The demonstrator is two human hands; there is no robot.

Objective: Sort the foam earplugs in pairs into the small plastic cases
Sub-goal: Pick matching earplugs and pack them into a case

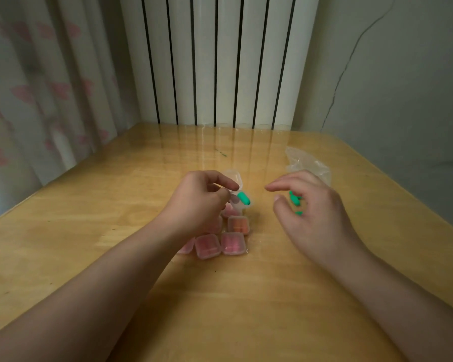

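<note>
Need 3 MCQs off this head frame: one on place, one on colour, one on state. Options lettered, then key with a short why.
1. Where does the crumpled clear plastic bag lie?
A. on the table beyond the right hand
B. under the left forearm
C. on the radiator

2. What colour is the earplug at the left hand's fingertips?
A. orange
B. green
C. blue

3. In what state are the pink-filled cases near the left wrist?
A. lids open, empty
B. stacked in a tower
C. lids shut, lying flat on the table

Key: 1 A, the bag shows just past the right hand on the far right of the tabletop. 2 B, the plug is plainly green, like those in the right hand. 3 C, each case lies flat with its lid down and pink plugs showing through.
</note>
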